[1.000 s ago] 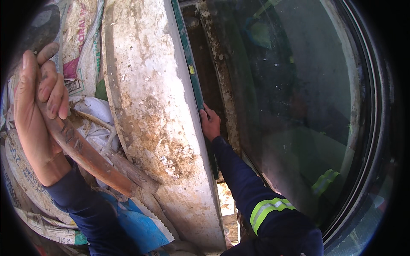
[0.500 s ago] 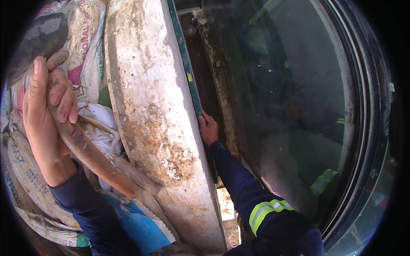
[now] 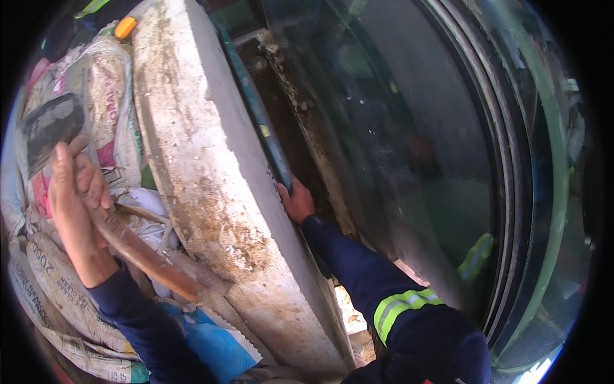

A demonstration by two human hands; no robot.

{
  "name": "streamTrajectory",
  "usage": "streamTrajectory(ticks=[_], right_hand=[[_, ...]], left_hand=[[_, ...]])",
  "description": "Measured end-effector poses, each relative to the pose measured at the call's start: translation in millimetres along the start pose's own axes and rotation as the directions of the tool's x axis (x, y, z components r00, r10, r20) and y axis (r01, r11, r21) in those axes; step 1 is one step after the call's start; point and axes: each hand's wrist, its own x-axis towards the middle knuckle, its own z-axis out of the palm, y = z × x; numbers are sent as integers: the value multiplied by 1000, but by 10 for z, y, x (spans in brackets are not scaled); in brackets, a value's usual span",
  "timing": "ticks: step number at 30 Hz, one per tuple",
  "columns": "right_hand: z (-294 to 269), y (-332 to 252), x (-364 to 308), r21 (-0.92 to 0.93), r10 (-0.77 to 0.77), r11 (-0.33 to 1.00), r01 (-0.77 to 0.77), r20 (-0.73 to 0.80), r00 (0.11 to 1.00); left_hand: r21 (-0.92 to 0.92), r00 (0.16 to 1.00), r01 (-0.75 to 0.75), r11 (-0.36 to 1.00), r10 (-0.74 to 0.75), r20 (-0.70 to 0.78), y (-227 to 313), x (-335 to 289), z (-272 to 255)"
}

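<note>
My left hand (image 3: 75,205) is wrapped around the wooden handle of a hammer (image 3: 144,256). Its dark grey block-shaped head (image 3: 54,131) sticks out beyond my fingers, over the sacks. On the right, my right hand (image 3: 298,201) grips the near end of a long green spirit level (image 3: 252,102) with a small yellow vial. The level lies along the grey side face of a rough, pale concrete wall (image 3: 192,153). My palm hides how the level's near end meets that face.
Printed woven sacks (image 3: 70,288) and a blue bag (image 3: 217,345) lie left of the wall. A narrow dark gap (image 3: 288,115) separates the wall from a large glass pane (image 3: 409,160). An orange object (image 3: 125,27) and another person's dark sleeve (image 3: 112,11) are at the far left.
The view has shifted, bringing the orange object and the other person's sleeve into sight. The hammer head appears lower, nearer the sacks. Both hands keep their grips.
</note>
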Motion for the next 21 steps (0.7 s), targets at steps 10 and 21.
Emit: streamTrajectory(ticks=[10, 21], right_hand=[[-1480, -936, -1359, 14, -235, 971, 241, -161, 958], [-2188, -2273, -2085, 470, -87, 879, -82, 326, 941]], left_hand=[[-24, 996, -84, 996, 83, -33, 490, -57, -316], [-289, 974, -157, 945, 99, -204, 828, -159, -791]])
